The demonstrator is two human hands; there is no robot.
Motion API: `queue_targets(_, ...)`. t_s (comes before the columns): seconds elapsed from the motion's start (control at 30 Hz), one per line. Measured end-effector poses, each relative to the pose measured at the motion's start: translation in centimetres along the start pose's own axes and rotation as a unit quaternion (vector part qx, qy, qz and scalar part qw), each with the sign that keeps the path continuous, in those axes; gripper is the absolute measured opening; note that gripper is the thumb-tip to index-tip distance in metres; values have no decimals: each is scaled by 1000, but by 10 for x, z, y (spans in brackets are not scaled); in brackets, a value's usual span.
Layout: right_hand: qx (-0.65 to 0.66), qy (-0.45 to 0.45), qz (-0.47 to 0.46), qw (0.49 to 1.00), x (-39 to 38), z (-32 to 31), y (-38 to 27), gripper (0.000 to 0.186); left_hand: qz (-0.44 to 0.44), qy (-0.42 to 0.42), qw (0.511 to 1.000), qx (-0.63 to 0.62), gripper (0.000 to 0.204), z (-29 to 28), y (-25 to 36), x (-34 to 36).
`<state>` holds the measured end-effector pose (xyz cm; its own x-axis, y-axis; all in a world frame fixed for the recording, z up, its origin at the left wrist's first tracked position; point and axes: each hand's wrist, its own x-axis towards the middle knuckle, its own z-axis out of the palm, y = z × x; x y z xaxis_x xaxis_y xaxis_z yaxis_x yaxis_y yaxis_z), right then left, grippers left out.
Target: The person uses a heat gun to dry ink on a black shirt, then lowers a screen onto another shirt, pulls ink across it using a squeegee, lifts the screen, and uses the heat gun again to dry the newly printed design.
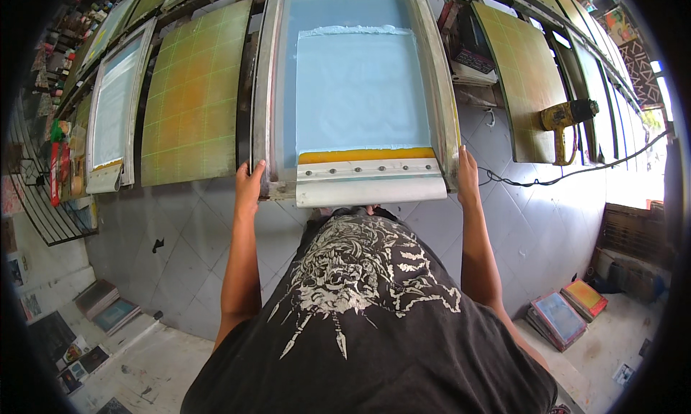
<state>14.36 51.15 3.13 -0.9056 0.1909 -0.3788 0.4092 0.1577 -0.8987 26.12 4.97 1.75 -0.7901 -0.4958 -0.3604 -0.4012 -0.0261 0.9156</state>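
Observation:
A screen printing frame lies in front of me, its mesh light blue, with a paler blue rectangle of ink. A metal squeegee with an orange blade rests across the near end of the screen. My left hand grips the frame's near left edge, and my right hand grips its near right edge. The fingers of both hands are partly hidden round the frame.
Greenish gridded pallets flank the frame, with another screen and squeegee at far left. A yellow-black power tool rests at the right, near a black cable. Stacked frames stand low on both sides.

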Motion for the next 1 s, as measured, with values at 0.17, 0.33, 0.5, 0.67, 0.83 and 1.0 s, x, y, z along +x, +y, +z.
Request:
queue_targets(0.17, -62, 47, -73, 994, 10, -12, 20, 47, 30, 26, 999, 0, 33, 12, 12, -4)
queue_targets(0.33, -297, -5, -359, 885, -53, -14, -39, 43, 148, 122, 970, 147, 45, 1, 10, -22)
queue_targets(0.5, -473, -164, -431, 751, -96, 6, -57, 55, 364, 11, 865, 345, 58, 12, 48, -74)
queue_targets(0.67, -500, -170, -430, 732, -83, 10, -48, 52, 353, -174, 801, 451, 65, 34, 74, -96)
queue_targets(0.83, -504, -191, -437, 721, -74, 10, -67, 49, 376, -182, 786, 456, 50, 46, 71, -86)
queue_targets(1.0, -477, -199, -429, 741, -66, 14, -90, 41, 415, -176, 782, 431, 44, 49, 84, -62)
